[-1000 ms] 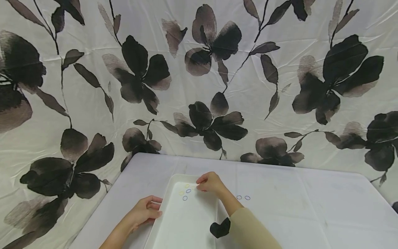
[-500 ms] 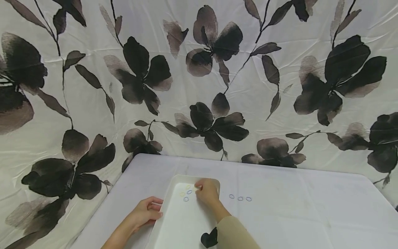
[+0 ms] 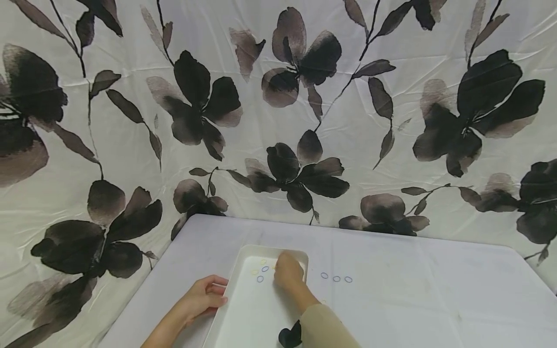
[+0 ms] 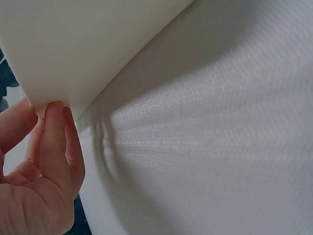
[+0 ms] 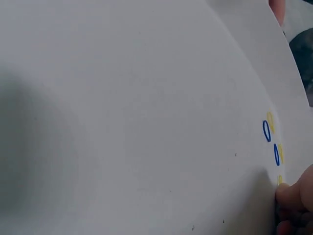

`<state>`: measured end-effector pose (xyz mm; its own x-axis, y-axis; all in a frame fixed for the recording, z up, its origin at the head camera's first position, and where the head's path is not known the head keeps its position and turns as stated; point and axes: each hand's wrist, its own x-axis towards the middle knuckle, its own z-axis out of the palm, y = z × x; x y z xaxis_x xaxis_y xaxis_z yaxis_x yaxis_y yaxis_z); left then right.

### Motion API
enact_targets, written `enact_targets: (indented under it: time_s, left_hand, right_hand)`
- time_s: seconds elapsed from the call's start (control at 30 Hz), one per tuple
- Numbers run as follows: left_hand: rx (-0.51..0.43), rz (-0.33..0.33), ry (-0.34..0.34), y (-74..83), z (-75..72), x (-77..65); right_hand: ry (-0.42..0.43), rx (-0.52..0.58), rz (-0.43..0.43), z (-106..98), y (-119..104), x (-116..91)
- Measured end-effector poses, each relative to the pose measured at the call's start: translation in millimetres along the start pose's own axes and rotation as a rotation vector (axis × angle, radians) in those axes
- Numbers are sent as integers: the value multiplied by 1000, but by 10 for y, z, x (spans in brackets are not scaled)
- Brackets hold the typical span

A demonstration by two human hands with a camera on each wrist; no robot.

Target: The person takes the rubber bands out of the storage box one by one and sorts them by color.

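Note:
My left hand [image 3: 201,297] holds the left rim of a white rectangular tray [image 3: 232,295]; in the left wrist view its thumb and fingers pinch the tray's edge [image 4: 68,54]. At the tray's far right, my right hand [image 3: 289,274] reaches down with curled fingers. In the right wrist view its fingertips pinch a thin yellow ring [image 5: 279,179], partly hidden by them. Beside it in the tray lie two blue rings, one nearer [image 3: 260,279] and one farther [image 3: 265,268], with two yellow rings [image 3: 255,272] close by.
Three blue rings [image 3: 336,279] lie in a row on the white-covered table [image 3: 413,290], right of the tray. A faint yellow mark [image 3: 324,302] shows beside the right sleeve [image 3: 326,328]. Behind the table hangs a floral cloth [image 3: 243,145].
My right hand has come down over the tray's far right, its fingers curling at the yellow ring. The third blue ring on the table came out from behind the arm. My left hand stays put.

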<state>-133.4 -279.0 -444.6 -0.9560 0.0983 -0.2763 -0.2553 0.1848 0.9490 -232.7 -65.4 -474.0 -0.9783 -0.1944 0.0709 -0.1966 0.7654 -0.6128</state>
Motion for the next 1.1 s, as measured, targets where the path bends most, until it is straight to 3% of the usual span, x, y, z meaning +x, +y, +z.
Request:
enact_targets:
  time_s: [0.13,0.33,0.4,0.57,0.67,0.97,1.1]
  left_hand:
    - [-1,2,7,-14,-11,1]
    - [-20,-3,14,-48,-14,20]
    - [-20,-9,23,-53,-13,15]
    - [-8,-10,37,-42,-5,5]
    - [-8,-5,33,-35,3,17]
    - [-19,-11,34,-53,5,23]
    - [-10,-14,43,-47,11,3]
  right_hand:
    - [-63,96,-63,-78,17,-3]
    - [-233,532,-20,-261,91,36]
    - [-294,610,-39,-308,104,29]
    - [-435,639,-168,-443,109,-44]
    - [-450,642,-187,-526,127,-90]
    - [-482,891,-9,-769,239,-140]
    - [-480,885,2,-907,335,-167]
